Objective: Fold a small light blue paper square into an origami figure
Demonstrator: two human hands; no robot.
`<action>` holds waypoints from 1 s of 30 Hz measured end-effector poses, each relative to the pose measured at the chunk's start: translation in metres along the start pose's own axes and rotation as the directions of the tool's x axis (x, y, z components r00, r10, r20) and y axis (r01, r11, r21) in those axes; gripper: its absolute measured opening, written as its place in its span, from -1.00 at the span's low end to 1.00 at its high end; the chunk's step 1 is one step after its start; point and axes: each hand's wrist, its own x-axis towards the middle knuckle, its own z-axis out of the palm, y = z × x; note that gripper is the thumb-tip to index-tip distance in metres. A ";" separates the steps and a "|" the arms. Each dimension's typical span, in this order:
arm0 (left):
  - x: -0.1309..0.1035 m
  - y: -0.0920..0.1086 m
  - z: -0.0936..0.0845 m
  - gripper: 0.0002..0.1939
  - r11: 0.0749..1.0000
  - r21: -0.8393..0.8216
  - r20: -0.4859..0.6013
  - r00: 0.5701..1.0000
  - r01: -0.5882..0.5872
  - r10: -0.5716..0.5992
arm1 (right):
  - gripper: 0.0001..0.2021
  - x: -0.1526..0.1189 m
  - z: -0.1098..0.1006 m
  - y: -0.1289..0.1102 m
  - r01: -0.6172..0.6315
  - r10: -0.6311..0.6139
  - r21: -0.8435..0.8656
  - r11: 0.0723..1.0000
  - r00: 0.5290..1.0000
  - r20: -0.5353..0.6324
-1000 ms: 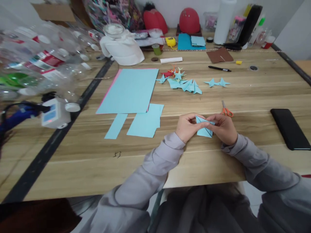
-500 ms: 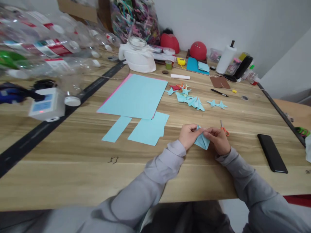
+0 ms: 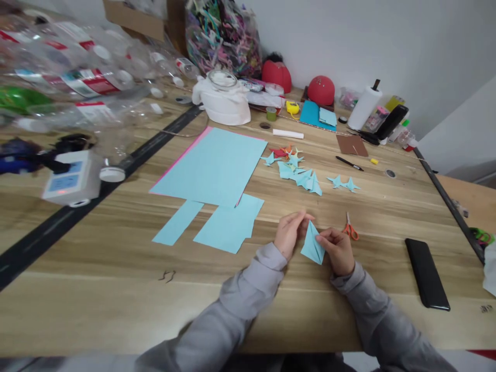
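Observation:
A small folded piece of light blue paper is pinched at its right edge by my right hand. Just left of it is my left hand, its fingers extended and reaching toward the paper's top point; whether they touch it is hard to tell. Orange-handled scissors lie beyond my right hand. Farther back are folded blue paper figures, with red and yellow ones among them, and two more blue figures to the right.
Large blue sheets over pink paper lie left of centre, with cut blue pieces nearer me. A black phone rests at the right. Plastic bottles and a white device occupy the left side.
My left hand has come off the folded paper's middle, and its fingers have straightened. The paper now shows a tall pointed shape, still in my right hand. The view has shifted slightly.

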 end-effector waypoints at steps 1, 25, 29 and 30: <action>-0.001 0.000 0.001 -0.54 1.000 -0.011 0.011 1.000 0.006 -0.006 | -0.70 0.001 0.000 0.000 -0.001 0.001 0.008 1.000 1.000 -0.009; 0.003 0.001 -0.003 -0.58 0.996 0.090 0.110 0.993 0.026 -0.036 | -0.66 0.009 -0.009 0.018 -0.016 0.016 0.092 0.996 1.000 0.003; 0.002 0.003 -0.003 -0.66 0.967 0.208 0.203 0.974 -0.144 0.101 | -0.66 0.011 -0.008 0.018 -0.016 0.014 0.095 0.995 1.000 0.019; 0.002 0.004 -0.003 -0.67 0.955 0.233 0.219 0.966 -0.185 0.134 | -0.67 0.012 -0.007 0.017 -0.013 0.011 0.093 0.996 1.000 0.025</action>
